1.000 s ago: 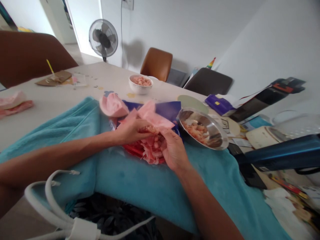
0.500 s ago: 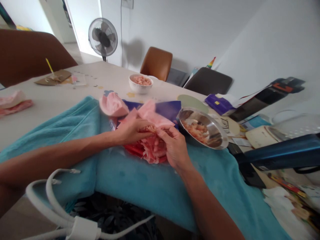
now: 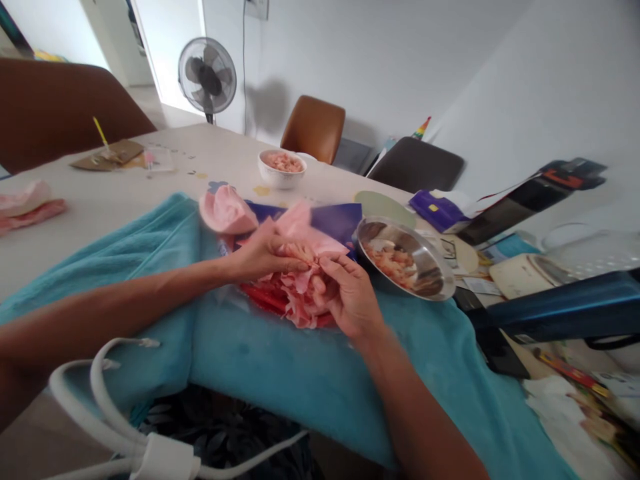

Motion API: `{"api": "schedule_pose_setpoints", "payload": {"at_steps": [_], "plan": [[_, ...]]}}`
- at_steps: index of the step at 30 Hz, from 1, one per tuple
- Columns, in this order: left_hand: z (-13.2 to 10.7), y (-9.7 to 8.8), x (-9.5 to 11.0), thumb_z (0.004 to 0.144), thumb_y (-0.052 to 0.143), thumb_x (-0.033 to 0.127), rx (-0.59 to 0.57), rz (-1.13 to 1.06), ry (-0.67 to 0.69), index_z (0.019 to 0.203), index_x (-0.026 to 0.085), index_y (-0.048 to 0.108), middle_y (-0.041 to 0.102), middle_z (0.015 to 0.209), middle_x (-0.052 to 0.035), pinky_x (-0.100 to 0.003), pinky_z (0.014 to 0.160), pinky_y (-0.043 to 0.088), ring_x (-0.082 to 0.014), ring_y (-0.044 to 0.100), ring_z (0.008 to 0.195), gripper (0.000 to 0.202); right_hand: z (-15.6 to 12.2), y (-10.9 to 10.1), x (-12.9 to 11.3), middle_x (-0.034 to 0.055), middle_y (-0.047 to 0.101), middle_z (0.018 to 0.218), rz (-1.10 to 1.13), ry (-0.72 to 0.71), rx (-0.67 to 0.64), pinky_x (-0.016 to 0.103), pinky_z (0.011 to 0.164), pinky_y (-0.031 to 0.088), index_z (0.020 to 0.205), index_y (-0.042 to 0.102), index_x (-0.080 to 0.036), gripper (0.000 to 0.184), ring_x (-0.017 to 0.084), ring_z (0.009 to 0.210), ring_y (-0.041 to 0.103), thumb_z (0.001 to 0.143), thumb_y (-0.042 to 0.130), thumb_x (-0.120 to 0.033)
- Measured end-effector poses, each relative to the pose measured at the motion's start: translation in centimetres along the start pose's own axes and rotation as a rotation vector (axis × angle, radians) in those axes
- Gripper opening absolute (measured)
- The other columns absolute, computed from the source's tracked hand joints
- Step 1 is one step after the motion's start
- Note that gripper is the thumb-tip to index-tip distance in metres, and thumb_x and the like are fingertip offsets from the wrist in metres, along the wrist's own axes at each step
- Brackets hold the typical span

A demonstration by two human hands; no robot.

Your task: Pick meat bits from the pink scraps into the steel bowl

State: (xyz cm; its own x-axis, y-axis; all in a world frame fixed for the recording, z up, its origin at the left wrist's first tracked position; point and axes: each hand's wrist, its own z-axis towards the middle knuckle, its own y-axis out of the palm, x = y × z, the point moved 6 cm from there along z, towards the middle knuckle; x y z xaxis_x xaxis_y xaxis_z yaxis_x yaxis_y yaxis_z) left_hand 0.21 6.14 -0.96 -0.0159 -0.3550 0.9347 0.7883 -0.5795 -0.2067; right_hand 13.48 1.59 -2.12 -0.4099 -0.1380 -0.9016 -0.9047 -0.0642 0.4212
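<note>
A pale pink pomelo segment is pinched between my left hand and my right hand. The left thumb and fingers close around its left end. At its right end, the right thumb and index finger are pressed together, partly hiding it. Below lies a heap of torn pink membranes on a red and blue plastic bag. A thick curved piece of pink rind rests behind my left hand. Just right of the heap, a tilted steel bowl contains peeled pulp.
A teal towel covers the near table edge. Farther back stands a white bowl of pulp. More rind lies at far left. A blue cylinder and clutter crowd the right side. White cables hang in front.
My hands stay at the heap, with the fingers shifting slightly on the segment. More of the segment shows between them now. The bowls and rind have not moved.
</note>
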Motion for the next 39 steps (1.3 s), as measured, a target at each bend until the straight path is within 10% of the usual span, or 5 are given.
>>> {"api": "schedule_pose_setpoints", "payload": {"at_steps": [17, 26, 39], "plan": [[-0.5, 0.2, -2.4, 0.067, 0.084, 0.040, -0.054, -0.506, -0.367, 0.065, 0.012, 0.069, 0.060, 0.049, 0.0003, -0.015, 0.034, 0.034, -0.0050, 0.047, 0.036, 0.032, -0.2, -0.4, -0.9, -0.0065, 0.059, 0.055, -0.091, -0.091, 0.082, 0.017, 0.035, 0.044, 0.076, 0.062, -0.020, 0.018, 0.007, 0.041, 0.051, 0.071, 0.076, -0.029], [-0.6, 0.1, -1.8, 0.067, 0.083, 0.044, -0.154, -0.636, -0.443, 0.055, 0.016, 0.060, 0.056, 0.050, 0.0001, -0.018, 0.036, 0.037, -0.0074, 0.049, 0.042, 0.038, 0.3, -1.6, -1.1, -0.0054, 0.059, 0.058, -0.067, -0.113, 0.149, 0.018, 0.038, 0.045, 0.076, 0.061, -0.019, 0.019, 0.008, 0.047, 0.054, 0.070, 0.076, -0.030], [-0.3, -3.3, -1.5, 0.066, 0.083, 0.034, -0.006, -0.614, -0.362, 0.053, 0.018, 0.054, 0.042, 0.043, 0.0030, -0.021, 0.040, 0.045, -0.0103, 0.050, 0.044, 0.035, 0.2, -1.6, -1.1, -0.0042, 0.062, 0.064, -0.070, -0.128, 0.167, 0.019, 0.043, 0.050, 0.076, 0.063, -0.019, 0.020, 0.009, 0.050, 0.057, 0.069, 0.077, -0.031]]}}
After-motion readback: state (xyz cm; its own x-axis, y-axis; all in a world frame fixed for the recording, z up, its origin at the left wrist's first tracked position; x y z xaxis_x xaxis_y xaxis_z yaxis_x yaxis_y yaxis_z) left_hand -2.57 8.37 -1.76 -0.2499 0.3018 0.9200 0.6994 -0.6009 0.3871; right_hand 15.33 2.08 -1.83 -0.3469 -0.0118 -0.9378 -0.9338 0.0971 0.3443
